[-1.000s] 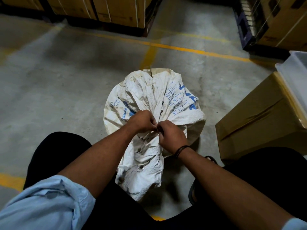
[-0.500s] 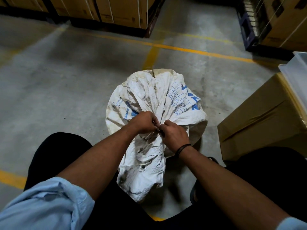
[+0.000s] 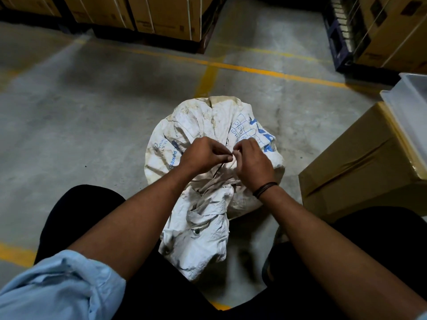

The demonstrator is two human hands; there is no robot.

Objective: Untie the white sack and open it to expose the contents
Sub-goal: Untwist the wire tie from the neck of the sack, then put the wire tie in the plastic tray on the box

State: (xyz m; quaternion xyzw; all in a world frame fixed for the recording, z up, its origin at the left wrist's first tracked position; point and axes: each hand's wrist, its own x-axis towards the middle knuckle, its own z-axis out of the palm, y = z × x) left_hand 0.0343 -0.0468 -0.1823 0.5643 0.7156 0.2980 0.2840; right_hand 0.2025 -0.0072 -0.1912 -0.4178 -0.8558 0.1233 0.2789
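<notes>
Woven white plastic, stained and creased: that is the white sack [image 3: 208, 125], sitting on the grey concrete floor [image 3: 80, 123] right between the person's knees, blue print showing on its far right shoulder. Its neck is bunched tight and the loose flap above the tie flops toward the camera, a metal eyelet [image 3: 196, 231] plain to see on it.

Both hands are up at the gather. The left hand [image 3: 200, 155] is curled, thumb and forefinger pinched together on a thin dark string [image 3: 218, 168] that runs down to the neck of the sack. The right hand [image 3: 253, 163] meets it fingertip to fingertip, its fingers also pinched narrow at the same spot (whether it grips the string or only the cloth, I cannot tell). A dark band [image 3: 264, 189] circles the right wrist, and a rolled light-blue sleeve [image 3: 62, 289] covers the left upper arm.

The neck is still cinched, contents hidden.

Off to the right, a brown cardboard box [image 3: 360, 162] stands near the sack, a pale plastic bin [image 3: 413, 105] resting on its far edge. Yellow lines [image 3: 254, 70] cross the floor beyond.
</notes>
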